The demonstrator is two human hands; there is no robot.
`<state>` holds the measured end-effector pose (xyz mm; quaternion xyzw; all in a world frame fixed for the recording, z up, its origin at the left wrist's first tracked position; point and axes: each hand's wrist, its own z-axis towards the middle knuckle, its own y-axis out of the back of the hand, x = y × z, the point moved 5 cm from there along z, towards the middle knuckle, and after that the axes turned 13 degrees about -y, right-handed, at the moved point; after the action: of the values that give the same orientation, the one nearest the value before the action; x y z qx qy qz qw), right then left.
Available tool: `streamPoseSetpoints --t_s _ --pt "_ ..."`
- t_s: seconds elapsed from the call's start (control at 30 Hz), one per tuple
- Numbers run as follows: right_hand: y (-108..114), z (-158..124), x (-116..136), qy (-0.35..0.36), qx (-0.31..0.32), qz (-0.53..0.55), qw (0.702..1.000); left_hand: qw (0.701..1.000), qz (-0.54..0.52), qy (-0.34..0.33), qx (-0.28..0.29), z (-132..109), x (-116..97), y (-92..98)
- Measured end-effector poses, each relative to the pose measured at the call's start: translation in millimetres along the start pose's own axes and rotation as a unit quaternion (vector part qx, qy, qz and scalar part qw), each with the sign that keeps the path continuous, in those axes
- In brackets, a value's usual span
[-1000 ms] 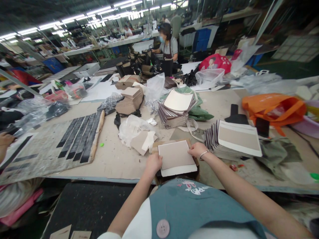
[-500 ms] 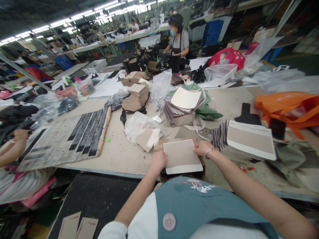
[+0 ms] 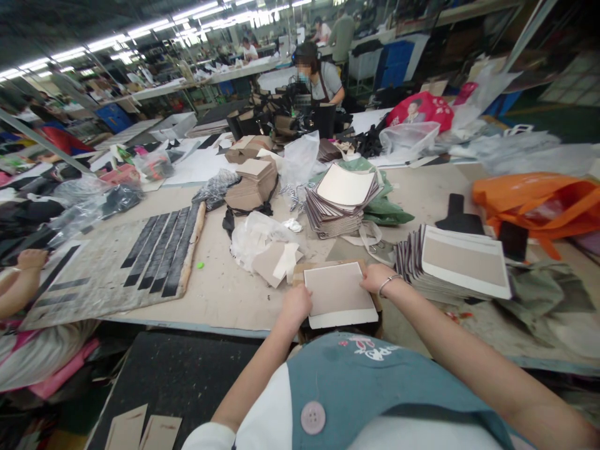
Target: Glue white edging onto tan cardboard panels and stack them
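we are holding a white-bordered grey panel (image 3: 338, 294) at the near edge of the worktable (image 3: 225, 294), just in front of our apron (image 3: 375, 387). our left hand (image 3: 295, 306) is closing over its left edge, and our right hand (image 3: 375, 278) is pinching its far right corner. the panel is lying flat on a brown cardboard piece (image 3: 300, 270). a stack of like panels (image 3: 464, 262) is sitting just to the right, and a fanned stack (image 3: 344, 187) is resting farther back. a co-worker's hand (image 3: 30, 257) is lying at the table's left end.
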<state>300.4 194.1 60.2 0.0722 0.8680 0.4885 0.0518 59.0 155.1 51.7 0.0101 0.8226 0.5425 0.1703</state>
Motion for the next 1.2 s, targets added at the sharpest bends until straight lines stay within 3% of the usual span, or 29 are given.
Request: streamPoseSetpoints --t_s 0.57,1.07,1.2 --pt "4 -7 10 -0.007 -0.007 -0.027 1.0 1.0 0.014 0.013 -0.011 -5 -2 -3.2" --pt "10 -14 -8 -0.013 -0.019 -0.008 1.0 0.998 0.022 0.036 -0.042 -16 -7 0.5" --pt "14 -17 -8 -0.015 -0.036 -0.001 0.999 0.999 0.038 -0.015 -0.036 -17 -11 -0.1"
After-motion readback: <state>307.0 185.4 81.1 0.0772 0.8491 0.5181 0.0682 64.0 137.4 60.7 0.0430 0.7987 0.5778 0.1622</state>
